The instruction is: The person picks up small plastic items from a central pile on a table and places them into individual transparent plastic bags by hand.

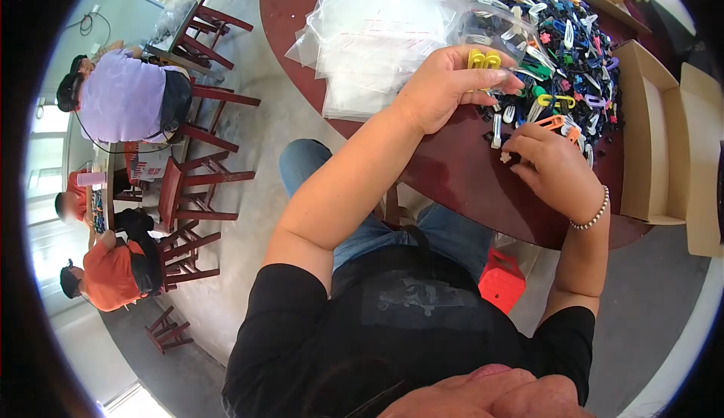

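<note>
My left hand (445, 90) is closed, with two yellow hair clips (483, 59) standing side by side between thumb and fingers. It hovers at the near edge of a large heap of mixed hair clips (577, 48). My right hand (554, 165), with a beaded bracelet at the wrist, is low over the table at the heap's near edge. Its thumb and forefinger tips meet around a small pale clip (505, 158), whose shape is hard to make out. Orange clips (550, 122) lie just beyond its knuckles, and a white clip (496, 131) lies beside its fingers.
A stack of clear plastic bags (369, 33) lies on the dark red table (460, 184), left of the heap. Open cardboard boxes (648, 139) stand along the right. A red stool (502, 278) is below the table. Several people sit at another table at left, near wooden stools (173, 195).
</note>
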A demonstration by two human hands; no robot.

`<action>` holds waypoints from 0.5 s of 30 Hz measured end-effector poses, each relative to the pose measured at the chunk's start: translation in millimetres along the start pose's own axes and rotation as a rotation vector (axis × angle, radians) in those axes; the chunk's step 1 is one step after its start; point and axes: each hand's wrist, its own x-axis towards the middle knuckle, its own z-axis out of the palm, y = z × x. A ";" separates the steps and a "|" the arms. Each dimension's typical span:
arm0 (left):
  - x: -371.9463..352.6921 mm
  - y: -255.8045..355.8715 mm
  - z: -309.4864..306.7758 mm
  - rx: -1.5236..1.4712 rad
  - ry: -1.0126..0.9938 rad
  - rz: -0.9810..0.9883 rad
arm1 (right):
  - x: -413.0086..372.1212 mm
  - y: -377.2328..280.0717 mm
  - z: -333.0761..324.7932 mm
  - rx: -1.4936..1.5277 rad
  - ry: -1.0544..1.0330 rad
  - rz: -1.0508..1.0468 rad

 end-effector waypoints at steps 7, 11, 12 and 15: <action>-0.1 -1.7 -0.5 0.009 0.007 0.016 | 9.4 -7.1 -0.3 0.202 0.091 -0.001; 0.6 -1.1 -2.0 0.021 0.004 0.052 | 18.4 -8.6 13.9 0.038 0.232 -0.055; 0.7 -1.5 -2.8 0.017 0.009 0.051 | 18.3 -10.0 13.2 -0.008 0.172 -0.057; 1.8 -3.5 -3.8 -0.001 0.021 0.022 | 15.9 -8.6 14.0 -0.031 0.115 -0.101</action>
